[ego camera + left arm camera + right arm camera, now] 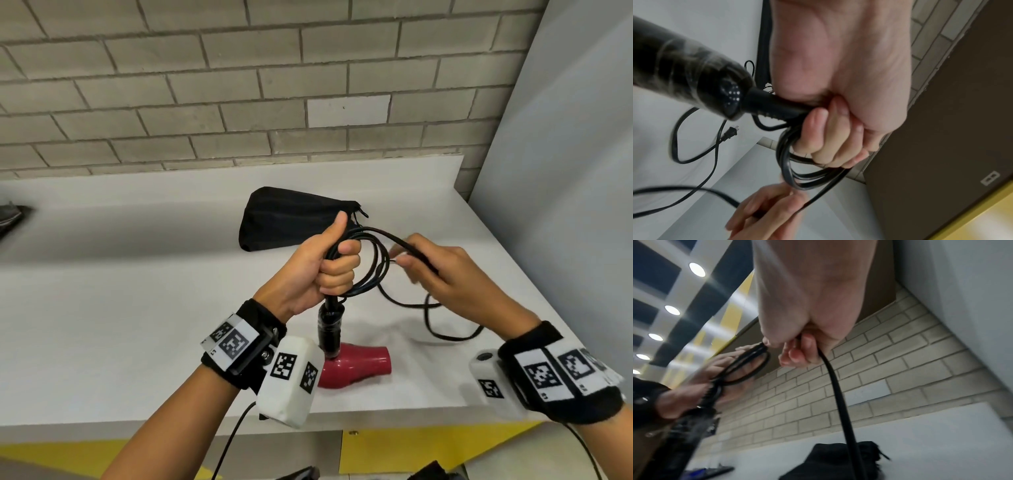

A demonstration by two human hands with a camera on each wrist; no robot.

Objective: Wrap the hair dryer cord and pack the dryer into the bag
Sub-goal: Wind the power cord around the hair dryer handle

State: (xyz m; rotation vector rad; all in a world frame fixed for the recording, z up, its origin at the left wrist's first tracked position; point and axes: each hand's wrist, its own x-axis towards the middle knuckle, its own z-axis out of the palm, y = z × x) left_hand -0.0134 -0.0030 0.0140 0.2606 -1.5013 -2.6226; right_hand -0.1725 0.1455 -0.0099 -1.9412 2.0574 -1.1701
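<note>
A red hair dryer (356, 365) with a black handle (330, 330) hangs nozzle-right just above the white counter (137, 308). My left hand (329, 265) grips several coiled loops of its black cord (373, 263) beside the cord's stiff collar (774, 105), thumb up. My right hand (431, 270) pinches the loose run of cord (840, 399) right of the coil. The rest of the cord trails on the counter (442, 329); its plug (730, 132) lies there too. A black bag (291, 219) lies behind the hands, its zip end pointing right.
A brick wall (239, 85) backs the counter, and a grey panel (565, 171) closes off the right side. A dark object (10, 214) lies at the far left edge. The counter's front edge runs above yellow cabinet fronts (394, 445).
</note>
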